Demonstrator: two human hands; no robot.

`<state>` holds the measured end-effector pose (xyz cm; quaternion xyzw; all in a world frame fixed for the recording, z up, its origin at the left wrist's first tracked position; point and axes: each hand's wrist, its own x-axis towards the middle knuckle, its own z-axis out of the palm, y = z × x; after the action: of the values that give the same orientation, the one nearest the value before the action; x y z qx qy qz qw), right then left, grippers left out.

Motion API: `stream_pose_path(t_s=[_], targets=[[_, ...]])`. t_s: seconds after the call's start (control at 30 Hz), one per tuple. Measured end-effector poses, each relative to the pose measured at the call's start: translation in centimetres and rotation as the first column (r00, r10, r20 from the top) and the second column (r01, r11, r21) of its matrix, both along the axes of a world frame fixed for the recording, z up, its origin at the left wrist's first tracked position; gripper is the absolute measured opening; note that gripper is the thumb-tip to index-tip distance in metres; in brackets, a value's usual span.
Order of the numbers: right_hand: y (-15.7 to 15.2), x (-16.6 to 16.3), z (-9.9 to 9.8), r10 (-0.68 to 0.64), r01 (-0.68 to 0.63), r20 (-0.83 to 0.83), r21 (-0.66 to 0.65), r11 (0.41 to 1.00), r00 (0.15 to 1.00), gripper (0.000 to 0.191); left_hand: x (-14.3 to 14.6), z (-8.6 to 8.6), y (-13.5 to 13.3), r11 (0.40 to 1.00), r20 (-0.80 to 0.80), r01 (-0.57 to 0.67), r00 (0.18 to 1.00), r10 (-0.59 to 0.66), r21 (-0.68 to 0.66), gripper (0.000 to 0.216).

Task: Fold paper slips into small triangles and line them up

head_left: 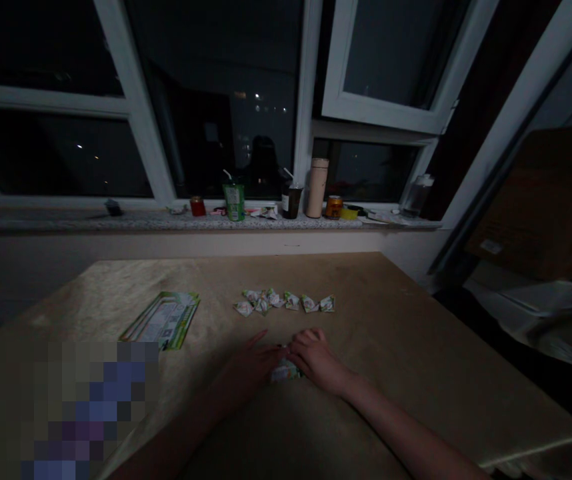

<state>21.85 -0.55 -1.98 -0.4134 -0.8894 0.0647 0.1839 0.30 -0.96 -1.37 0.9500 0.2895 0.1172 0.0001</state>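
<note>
Both my hands rest together on the table [376, 333], pressing a small folded piece of printed paper [285, 372] between them. My left hand [252, 365] lies on the paper's left side with its fingers pointing forward and pinched toward the fold. My right hand [316, 357] has its fingers curled down onto the paper's right side. Most of the paper is hidden under the hands. Just beyond them lies a row of several small folded paper shapes [286, 301], white with green print.
A green-edged stack of printed leaflets [162, 320] lies to the left. On the window sill [66, 220] stand a green cup [235, 200], a dark cup [291, 199], a tall beige flask [317, 187], small jars and a clear bottle [417, 195]. A blurred patch covers the near left.
</note>
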Motion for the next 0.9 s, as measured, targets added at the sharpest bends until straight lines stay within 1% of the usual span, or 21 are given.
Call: stream_pose_path(t_s=[0.1,0.37,0.43,0.53,0.73,0.83,0.9], targets=[[0.2,0.0,-0.2,0.009,-0.009,0.004,0.017,1.000,1.000,0.025,-0.1,0.2,-0.2,0.999,-0.023,0.024,0.999,-0.023,0.021,0.041],[0.6,-0.3,-0.4,-0.035,0.035,-0.017,0.002,0.999,0.999,0.020,-1.4,1.5,-0.8,0.991,-0.036,0.135,0.990,-0.136,-0.015,0.046],[0.6,-0.3,-0.5,-0.037,0.037,-0.028,0.000,0.999,0.999,0.020,-1.7,1.6,-0.8,0.991,-0.028,0.134,0.990,-0.135,-0.030,0.049],[0.6,-0.3,-0.6,-0.038,0.038,-0.039,0.010,0.999,0.999,0.020,-1.7,1.6,-0.9,0.991,-0.041,0.122,0.991,-0.124,-0.061,0.048],[0.3,-0.6,-0.5,-0.097,0.097,-0.018,0.026,0.995,0.995,0.016,-1.6,1.5,-1.1,0.990,-0.055,0.100,0.993,-0.106,-0.099,0.050],[0.1,-0.5,-0.1,-0.098,0.099,-0.018,0.096,0.990,0.995,0.017,-1.6,1.5,-1.2,0.990,-0.082,0.080,0.993,-0.090,-0.118,0.050],[-0.2,-0.2,0.2,-0.069,0.075,-0.045,0.152,0.986,0.997,0.018,-1.6,1.5,-1.2,0.990,-0.087,0.073,0.993,-0.084,-0.121,0.051]])
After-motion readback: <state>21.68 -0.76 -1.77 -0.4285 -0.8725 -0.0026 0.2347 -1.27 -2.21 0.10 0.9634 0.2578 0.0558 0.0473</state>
